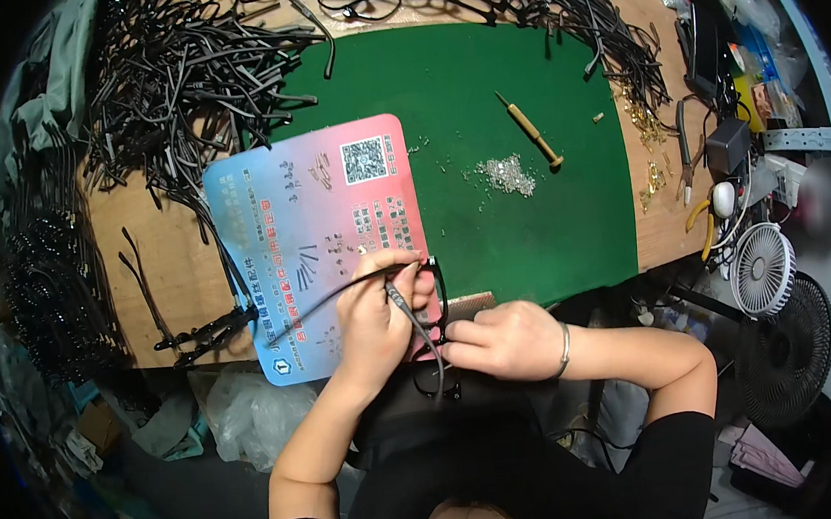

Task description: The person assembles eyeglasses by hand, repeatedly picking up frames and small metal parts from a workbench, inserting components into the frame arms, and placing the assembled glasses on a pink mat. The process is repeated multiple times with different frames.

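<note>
My left hand point(381, 311) is closed on a pair of black eyeglasses point(442, 296) at the near edge of the table, pinching it by the upper corner. One dark temple arm runs out to the left from that hand, and another hangs down past its fingers. My right hand point(510, 340), with a bracelet at the wrist, is closed on the lower part of the same eyeglasses; its fingertips are partly hidden. Beneath the left hand lies a pink and blue printed mat point(275, 212) with small screws and pins on it.
A brass-coloured screwdriver point(531, 133) and a pile of tiny clear parts point(509, 176) lie on the green mat point(569, 228). Black temple arms point(198, 101) are heaped at the far left. Pliers point(690, 170) and a white fan point(764, 269) are at the right.
</note>
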Motion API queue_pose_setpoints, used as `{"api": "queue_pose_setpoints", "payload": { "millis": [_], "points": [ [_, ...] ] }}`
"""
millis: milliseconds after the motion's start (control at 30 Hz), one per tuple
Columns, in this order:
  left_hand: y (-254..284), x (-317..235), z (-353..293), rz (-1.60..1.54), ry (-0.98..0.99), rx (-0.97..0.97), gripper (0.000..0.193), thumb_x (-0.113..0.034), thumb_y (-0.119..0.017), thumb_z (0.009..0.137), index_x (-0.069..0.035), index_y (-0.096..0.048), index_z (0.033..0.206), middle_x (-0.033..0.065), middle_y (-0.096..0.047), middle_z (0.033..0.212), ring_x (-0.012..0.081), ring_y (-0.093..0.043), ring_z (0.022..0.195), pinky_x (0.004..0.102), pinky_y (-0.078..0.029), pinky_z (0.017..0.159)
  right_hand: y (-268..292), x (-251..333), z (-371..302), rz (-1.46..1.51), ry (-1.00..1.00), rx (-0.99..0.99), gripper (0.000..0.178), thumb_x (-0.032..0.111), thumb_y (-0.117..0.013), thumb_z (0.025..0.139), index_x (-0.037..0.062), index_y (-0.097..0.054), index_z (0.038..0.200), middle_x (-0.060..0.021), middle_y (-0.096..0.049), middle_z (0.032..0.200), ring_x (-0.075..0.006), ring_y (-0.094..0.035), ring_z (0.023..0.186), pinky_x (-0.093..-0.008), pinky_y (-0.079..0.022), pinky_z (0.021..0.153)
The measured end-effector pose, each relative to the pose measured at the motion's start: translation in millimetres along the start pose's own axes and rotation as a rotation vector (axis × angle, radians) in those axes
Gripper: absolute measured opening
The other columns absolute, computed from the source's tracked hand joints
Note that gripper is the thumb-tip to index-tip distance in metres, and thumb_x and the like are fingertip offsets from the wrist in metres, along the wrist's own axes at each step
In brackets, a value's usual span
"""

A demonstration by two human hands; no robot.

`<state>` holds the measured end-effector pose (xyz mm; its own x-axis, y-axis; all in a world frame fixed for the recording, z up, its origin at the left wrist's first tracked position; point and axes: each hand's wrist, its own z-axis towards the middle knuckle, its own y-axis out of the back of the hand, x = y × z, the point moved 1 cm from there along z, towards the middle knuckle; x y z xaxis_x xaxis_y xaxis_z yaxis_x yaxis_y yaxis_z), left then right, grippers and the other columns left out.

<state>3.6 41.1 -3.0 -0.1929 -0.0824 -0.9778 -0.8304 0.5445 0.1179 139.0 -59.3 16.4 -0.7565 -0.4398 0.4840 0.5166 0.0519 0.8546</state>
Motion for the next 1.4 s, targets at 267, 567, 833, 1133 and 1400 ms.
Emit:
{"api": "queue_pose_setpoints", "payload": {
  "millis": [267,567,833,1133,1400],
  "points": [
    [-3.0,-7.4,5.2,0.293,-0.402,0.096,0.011,0.007,-0.055,0.086,0.003,-0.054,0.096,0.0127,-0.063,0.096,0.0160,-0.065,0.074,0.0253,-0.054,0.064,1.5,-3.8,1.0,0.073,0.003,0.036,0.013,0.014,-0.055,0.073,0.0119,-0.057,0.086,-0.0002,-0.051,0.073,-0.0138,-0.056,0.054,-0.0268,-0.047,0.043],
    [13.3,7.1,1.0,-0.060,-0.085,-0.067,0.012,0.003,-0.050,0.090,0.004,-0.054,0.101,0.0100,-0.059,0.094,0.0124,-0.062,0.071,0.0217,-0.050,0.062,57.1,-29.4,-12.7,0.177,-0.526,0.047,0.036,0.022,-0.067,0.075,0.0057,-0.050,0.102,-0.0120,-0.048,0.088,-0.0266,-0.059,0.068,-0.0342,-0.049,0.055],
    [14.8,3.4,4.6,-0.033,0.016,-0.114,0.012,0.001,-0.049,0.091,0.004,-0.051,0.103,0.0094,-0.056,0.091,0.0137,-0.065,0.069,0.0209,-0.052,0.056,35.0,-28.3,8.0,-0.119,-0.498,-0.005,0.044,0.011,-0.061,0.073,0.0116,-0.052,0.116,-0.0102,-0.047,0.087,-0.0227,-0.057,0.064,-0.0336,-0.049,0.051],
    [23.2,2.8,7.3,0.343,-0.257,0.042,0.014,0.007,-0.057,0.081,0.000,-0.057,0.094,0.0111,-0.059,0.078,0.0194,-0.061,0.063,0.0280,-0.049,0.057,25.8,-29.0,15.6,-0.242,-0.480,-0.023,0.044,0.008,-0.063,0.070,0.0110,-0.059,0.113,-0.0070,-0.048,0.081,-0.0186,-0.054,0.057,-0.0298,-0.047,0.049],
    [20.0,6.5,5.7,0.315,-0.299,-0.001,0.015,0.006,-0.062,0.078,-0.001,-0.058,0.091,0.0099,-0.064,0.081,0.0205,-0.063,0.065,0.0281,-0.050,0.057,22.1,-30.6,17.7,-0.294,-0.460,-0.016,0.046,0.008,-0.063,0.069,0.0121,-0.059,0.114,-0.0064,-0.048,0.081,-0.0177,-0.052,0.056,-0.0290,-0.046,0.047]
  ]
}}
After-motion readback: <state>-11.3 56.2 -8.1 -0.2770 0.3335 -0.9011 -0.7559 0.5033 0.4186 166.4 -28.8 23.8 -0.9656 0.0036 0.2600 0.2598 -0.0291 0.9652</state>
